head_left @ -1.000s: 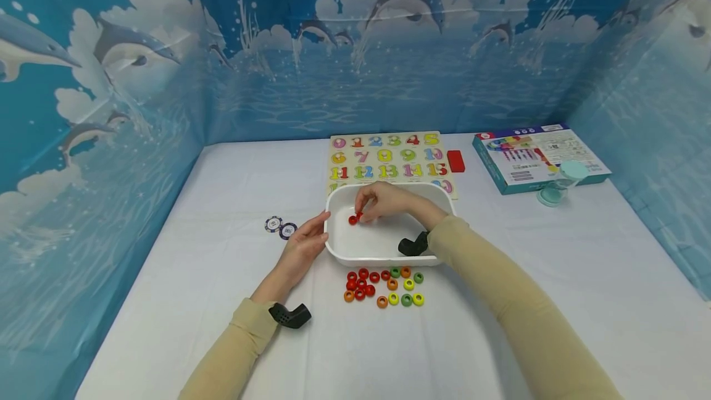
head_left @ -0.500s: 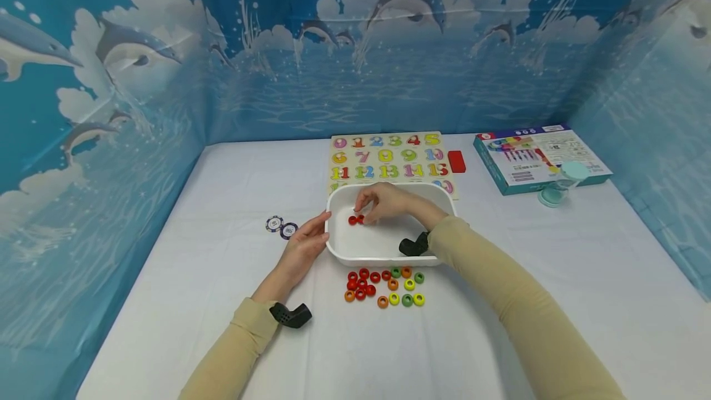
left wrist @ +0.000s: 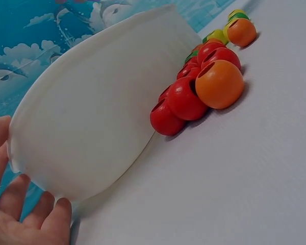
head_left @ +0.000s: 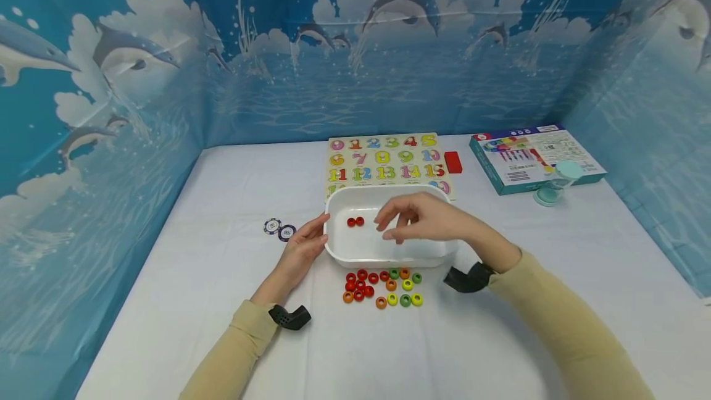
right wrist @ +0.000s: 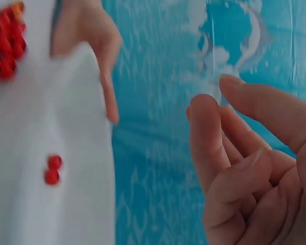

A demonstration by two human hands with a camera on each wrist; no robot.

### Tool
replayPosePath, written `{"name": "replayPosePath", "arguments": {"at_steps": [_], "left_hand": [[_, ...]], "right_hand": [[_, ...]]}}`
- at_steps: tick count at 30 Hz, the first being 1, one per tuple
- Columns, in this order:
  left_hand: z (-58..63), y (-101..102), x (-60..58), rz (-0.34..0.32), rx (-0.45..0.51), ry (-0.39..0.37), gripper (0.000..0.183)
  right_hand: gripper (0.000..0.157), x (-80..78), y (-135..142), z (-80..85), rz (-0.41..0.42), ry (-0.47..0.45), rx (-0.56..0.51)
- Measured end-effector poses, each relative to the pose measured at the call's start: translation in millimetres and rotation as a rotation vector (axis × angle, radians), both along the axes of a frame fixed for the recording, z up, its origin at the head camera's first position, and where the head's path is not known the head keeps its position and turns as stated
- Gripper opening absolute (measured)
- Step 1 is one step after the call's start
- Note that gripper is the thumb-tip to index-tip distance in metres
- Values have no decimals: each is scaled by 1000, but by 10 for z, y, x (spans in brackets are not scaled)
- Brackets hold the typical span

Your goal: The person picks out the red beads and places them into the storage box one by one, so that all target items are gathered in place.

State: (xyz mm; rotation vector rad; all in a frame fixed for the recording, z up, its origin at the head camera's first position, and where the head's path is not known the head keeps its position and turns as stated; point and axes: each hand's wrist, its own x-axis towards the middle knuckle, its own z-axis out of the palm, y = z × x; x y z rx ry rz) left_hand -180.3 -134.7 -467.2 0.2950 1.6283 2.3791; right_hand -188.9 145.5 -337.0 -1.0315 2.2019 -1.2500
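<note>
My left hand (head_left: 302,249) rests at the left end of a white tray (head_left: 383,260). In the left wrist view its relaxed fingertips (left wrist: 62,209) touch the tray's outer wall and rim. Two red beads (head_left: 360,221) lie side by side on the tray floor, toward its left. Above the tray's right half hovers my right hand (head_left: 424,220), holding nothing, its fingers loosely bent and the thumb apart. In front of the tray lies a group of loose beads, with red beads (head_left: 359,295) on the left and orange, yellow and green beads (head_left: 405,300) on the right.
Behind the tray lies a number puzzle board (head_left: 383,157), partly hidden by it. A red block (head_left: 453,162) sits beside the board. At the back right are a flat box (head_left: 528,165) and a mint-capped sand timer (head_left: 558,183). Two poker chips (head_left: 286,233) lie left of the tray.
My right hand has let go of the second red bead beside the first and drawn back to the right, up off the tray floor. The left hand stays at the tray.
</note>
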Motion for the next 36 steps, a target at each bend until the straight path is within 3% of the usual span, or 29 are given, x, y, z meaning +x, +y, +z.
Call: {"name": "replayPosePath", "arguments": {"at_steps": [7, 10, 13, 18, 23, 26, 30, 36], "left_hand": [[11, 5, 19, 8, -4, -8, 49], [16, 6, 25, 10, -15, -10, 50], [17, 6, 28, 13, -25, -12, 50], [11, -1, 17, 23, -28, -12, 48], [11, -10, -2, 7, -12, -10, 48], [80, -6, 26, -8, -36, 8, 48], [164, 3, 73, -13, -87, 15, 48], [163, 4, 79, -11, -91, 9, 48]], "right_hand": [[18, 544, -40, -495, -15, -49, -134], [18, 692, -97, -633, -82, -25, -166], [17, 787, -144, -680, -178, 55, -158], [16, 819, -172, -768, -297, 197, -132], [16, 743, -144, -1052, -372, 266, -102], [18, 700, -126, -1198, -399, 339, -85], [21, 699, -136, -1250, -433, 412, -57], [23, 711, -150, -1269, -479, 473, 14]]}}
